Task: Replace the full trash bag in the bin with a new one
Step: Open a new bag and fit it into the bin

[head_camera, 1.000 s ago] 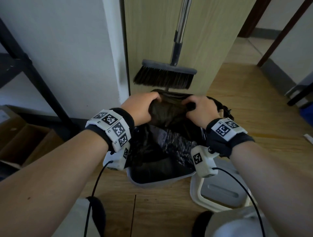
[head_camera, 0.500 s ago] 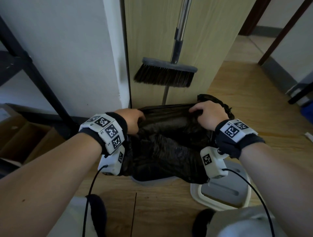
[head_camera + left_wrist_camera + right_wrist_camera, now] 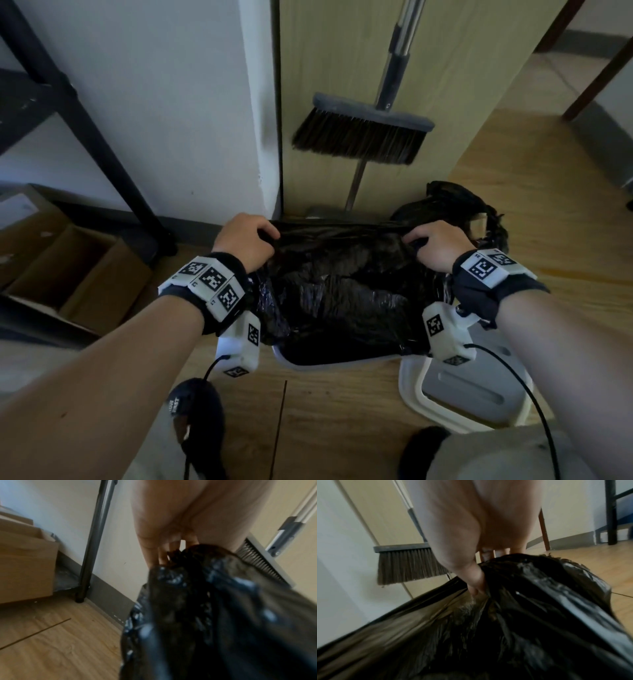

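Note:
A black trash bag (image 3: pixel 346 287) hangs stretched wide over the small grey bin (image 3: pixel 329 364), whose near rim shows below it. My left hand (image 3: pixel 246 240) grips the bag's top edge at the left; in the left wrist view its fingers (image 3: pixel 163 555) pinch bunched black film (image 3: pixel 197 601). My right hand (image 3: pixel 435 243) grips the top edge at the right, thumb (image 3: pixel 474 582) pressed into the plastic (image 3: pixel 522 615). Another tied black bag (image 3: pixel 452 205) lies on the floor behind my right hand.
A broom (image 3: pixel 363 133) leans on the wooden panel (image 3: pixel 445 68) just behind the bin. The bin lid (image 3: pixel 469 394) lies on the floor at the right. A cardboard box (image 3: pixel 68 274) and a black rack leg (image 3: pixel 102 144) stand at the left.
My hands have moved apart from the middle, pulling the bag's top edge out wide and lowering it over the bin.

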### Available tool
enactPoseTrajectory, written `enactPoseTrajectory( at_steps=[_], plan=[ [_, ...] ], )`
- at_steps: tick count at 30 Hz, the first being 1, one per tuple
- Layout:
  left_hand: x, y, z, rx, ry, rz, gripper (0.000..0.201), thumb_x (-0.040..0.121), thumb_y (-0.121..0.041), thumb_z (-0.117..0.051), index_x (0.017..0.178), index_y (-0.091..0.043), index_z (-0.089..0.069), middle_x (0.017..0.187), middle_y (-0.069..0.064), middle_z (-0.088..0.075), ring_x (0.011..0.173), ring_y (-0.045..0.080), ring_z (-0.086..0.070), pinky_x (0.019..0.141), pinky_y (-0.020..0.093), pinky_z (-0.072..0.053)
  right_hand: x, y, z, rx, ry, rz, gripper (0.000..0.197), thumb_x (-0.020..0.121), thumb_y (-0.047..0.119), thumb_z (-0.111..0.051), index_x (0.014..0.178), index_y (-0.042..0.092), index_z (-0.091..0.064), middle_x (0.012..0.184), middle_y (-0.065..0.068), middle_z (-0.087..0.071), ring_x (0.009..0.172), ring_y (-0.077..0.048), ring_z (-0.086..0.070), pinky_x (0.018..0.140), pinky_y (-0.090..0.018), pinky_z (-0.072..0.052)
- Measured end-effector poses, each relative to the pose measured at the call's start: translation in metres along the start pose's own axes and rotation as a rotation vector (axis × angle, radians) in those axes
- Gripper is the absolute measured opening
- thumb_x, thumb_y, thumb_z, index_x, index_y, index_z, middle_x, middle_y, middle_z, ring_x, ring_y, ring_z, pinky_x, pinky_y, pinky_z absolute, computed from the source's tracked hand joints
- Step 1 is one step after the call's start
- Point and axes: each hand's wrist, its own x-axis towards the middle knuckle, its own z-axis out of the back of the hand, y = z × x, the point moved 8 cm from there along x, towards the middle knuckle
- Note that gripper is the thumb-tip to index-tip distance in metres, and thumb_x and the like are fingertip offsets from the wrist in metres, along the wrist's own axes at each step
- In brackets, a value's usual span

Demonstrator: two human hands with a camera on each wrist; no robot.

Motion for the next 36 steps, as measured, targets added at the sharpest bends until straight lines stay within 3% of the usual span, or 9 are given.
enactPoseTrajectory(
  at_steps=[4, 10, 12, 15, 21, 23, 26, 30, 36],
  plan=[
    [0.011, 0.019, -0.022, 0.073, 0.137, 0.088, 0.046, 0.082, -0.005, -0.055, 0.124, -0.022, -0.058, 0.136, 0.007, -0.051, 0.124, 0.025, -0.049, 0.104, 0.033, -0.040, 0.021, -0.006, -0.002, 0.081, -0.051, -0.021, 0.048, 0.087, -0.002, -0.046, 0.122, 0.025, -0.064, 0.140, -0.010, -0.052, 0.110, -0.029, -0.057, 0.077, -0.025, -0.044],
    [0.029, 0.021, -0.041, 0.090, 0.196, 0.090, 0.050, 0.088, -0.007, -0.044, 0.137, -0.016, -0.048, 0.143, 0.010, -0.048, 0.128, 0.029, -0.047, 0.108, 0.035, -0.037, 0.048, -0.005, -0.016, 0.121, -0.022, -0.046, 0.058, 0.087, -0.004, -0.040, 0.133, 0.026, -0.055, 0.144, -0.012, -0.046, 0.092, -0.027, -0.057, 0.061, -0.026, -0.047],
    [0.033, 0.021, -0.047, 0.097, 0.218, 0.104, 0.046, 0.089, -0.006, -0.042, 0.133, -0.012, -0.052, 0.140, 0.013, -0.050, 0.125, 0.031, -0.049, 0.106, 0.035, -0.039, 0.055, -0.006, -0.020, 0.095, -0.003, -0.071, 0.056, 0.088, -0.003, -0.040, 0.135, 0.024, -0.052, 0.144, -0.013, -0.045, 0.106, -0.032, -0.058, 0.060, -0.024, -0.045],
    [0.036, 0.027, -0.060, 0.159, 0.281, 0.141, 0.037, 0.090, -0.006, -0.040, 0.124, -0.004, -0.055, 0.131, 0.018, -0.054, 0.119, 0.032, -0.052, 0.096, 0.032, -0.040, 0.063, -0.011, -0.029, 0.010, 0.034, -0.112, 0.051, 0.090, -0.001, -0.042, 0.136, 0.018, -0.052, 0.143, -0.013, -0.047, 0.125, -0.034, -0.049, 0.089, -0.031, -0.046],
    [0.044, 0.040, -0.068, 0.224, 0.381, 0.228, 0.027, 0.093, -0.006, -0.038, 0.071, 0.000, -0.054, 0.086, 0.016, -0.054, 0.086, 0.027, -0.051, 0.073, 0.029, -0.036, 0.061, -0.026, -0.047, -0.119, 0.167, -0.144, 0.032, 0.092, 0.000, -0.042, 0.115, -0.003, -0.064, 0.121, -0.020, -0.061, 0.111, -0.035, -0.057, 0.094, -0.037, -0.047],
    [0.040, 0.045, -0.069, 0.297, 0.415, 0.232, 0.030, 0.093, -0.010, -0.038, 0.070, 0.000, -0.053, 0.092, 0.020, -0.057, 0.091, 0.031, -0.054, 0.076, 0.032, -0.040, 0.056, -0.029, -0.049, -0.161, 0.201, -0.139, 0.032, 0.093, 0.002, -0.042, 0.115, -0.004, -0.064, 0.122, -0.020, -0.060, 0.112, -0.034, -0.056, 0.093, -0.037, -0.046],
    [0.040, 0.041, -0.046, 0.391, 0.163, 0.114, 0.028, 0.086, -0.020, -0.051, 0.104, -0.007, -0.068, 0.120, 0.019, -0.055, 0.114, 0.038, -0.048, 0.096, 0.038, -0.041, 0.049, -0.028, -0.040, -0.143, 0.134, -0.115, 0.029, 0.090, 0.004, -0.047, 0.110, 0.004, -0.068, 0.123, -0.013, -0.062, 0.111, -0.031, -0.057, 0.088, -0.030, -0.046],
    [0.020, 0.013, -0.007, 0.278, -0.173, -0.064, 0.024, 0.081, -0.010, -0.060, 0.101, -0.013, -0.071, 0.118, 0.014, -0.050, 0.115, 0.032, -0.042, 0.095, 0.039, -0.039, 0.034, -0.024, -0.018, 0.013, -0.031, -0.080, 0.031, 0.083, 0.006, -0.061, 0.111, 0.017, -0.072, 0.122, -0.004, -0.066, 0.113, -0.024, -0.059, 0.085, -0.022, -0.042],
    [0.001, 0.005, -0.024, 0.245, 0.048, -0.001, 0.032, 0.087, -0.025, -0.054, 0.112, -0.008, -0.065, 0.108, 0.014, -0.067, 0.099, 0.031, -0.062, 0.083, 0.033, -0.048, 0.007, -0.021, -0.015, 0.019, -0.049, -0.072, 0.039, 0.084, 0.012, -0.065, 0.123, 0.016, -0.065, 0.128, -0.007, -0.062, 0.115, -0.026, -0.059, 0.092, -0.029, -0.047]
  ],
)
